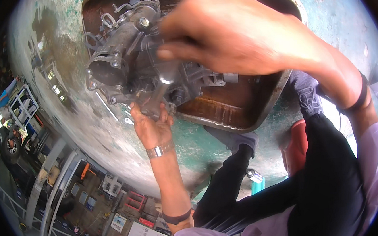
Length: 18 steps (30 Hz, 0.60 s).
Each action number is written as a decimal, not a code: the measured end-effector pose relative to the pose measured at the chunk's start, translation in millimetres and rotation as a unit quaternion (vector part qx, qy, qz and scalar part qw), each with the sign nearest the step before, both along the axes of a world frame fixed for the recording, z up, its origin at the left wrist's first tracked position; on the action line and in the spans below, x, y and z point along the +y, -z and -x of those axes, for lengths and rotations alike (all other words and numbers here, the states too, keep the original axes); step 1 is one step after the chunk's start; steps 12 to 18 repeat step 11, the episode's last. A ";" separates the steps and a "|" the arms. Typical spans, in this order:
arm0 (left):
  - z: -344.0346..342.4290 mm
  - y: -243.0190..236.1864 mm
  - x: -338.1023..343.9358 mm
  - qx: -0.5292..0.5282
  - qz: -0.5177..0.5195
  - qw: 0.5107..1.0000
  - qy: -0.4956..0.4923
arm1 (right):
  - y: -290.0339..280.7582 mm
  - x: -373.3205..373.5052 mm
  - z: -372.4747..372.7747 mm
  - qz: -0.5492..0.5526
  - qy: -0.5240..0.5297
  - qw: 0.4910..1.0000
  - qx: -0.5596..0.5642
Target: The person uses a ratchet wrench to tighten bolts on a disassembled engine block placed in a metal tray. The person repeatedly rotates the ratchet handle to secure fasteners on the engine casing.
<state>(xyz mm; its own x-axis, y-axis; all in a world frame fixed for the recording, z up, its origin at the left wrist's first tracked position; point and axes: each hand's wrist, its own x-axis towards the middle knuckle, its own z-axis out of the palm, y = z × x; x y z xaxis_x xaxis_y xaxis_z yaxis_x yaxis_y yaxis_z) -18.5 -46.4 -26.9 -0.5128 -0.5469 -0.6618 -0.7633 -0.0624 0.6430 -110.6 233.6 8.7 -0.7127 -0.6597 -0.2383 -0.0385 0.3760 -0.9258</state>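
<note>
A grey cast-metal engine part (117,48), with a round bore, bolts and brackets, rests tilted in a brown, oily metal tray (224,111). My left hand (153,127) is at the part's near lower edge, its fingers curled up around it. Above the part, my right hand (209,36) is closed, its fingers smeared by motion. It grips a hand tool (166,78) with a bright metal collar, which points down toward my left fingers. The tool's exact kind is too blurred to make out, and its tip is unclear against the metal.
Thin metal tools (107,107) lie on the worn green and grey floor left of the tray. My shoes (306,93) are close to its near right side. A red stool (294,147) and a spray can (255,176) stand by my legs. Metal frames (55,190) and shop goods fill the lower left.
</note>
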 end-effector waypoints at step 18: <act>-6.3 6.9 -21.9 0.038 0.061 0.973 0.219 | 92.8 -40.9 -161.4 -0.004 -0.036 0.998 -0.058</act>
